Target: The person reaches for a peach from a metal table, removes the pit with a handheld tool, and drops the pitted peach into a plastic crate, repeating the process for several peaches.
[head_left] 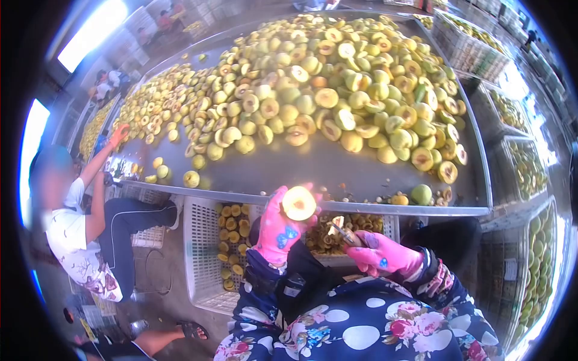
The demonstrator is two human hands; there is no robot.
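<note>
In a pink glove, my left hand grips a pale yellow peach half, its cut face turned up, just in front of the table's near edge. My right hand, gloved alike, is closed around the handle of a small pitting knife. A light-coloured scrap sits at the blade's tip, a short way right of the peach half. Beyond both hands, a big heap of yellow-green peach halves covers much of the metal table.
Below the table edge stands a white crate with cut halves inside; scraps lie in another container. At the left a seated person reaches onto the table. Full crates line the right side. A sandalled foot shows lower left.
</note>
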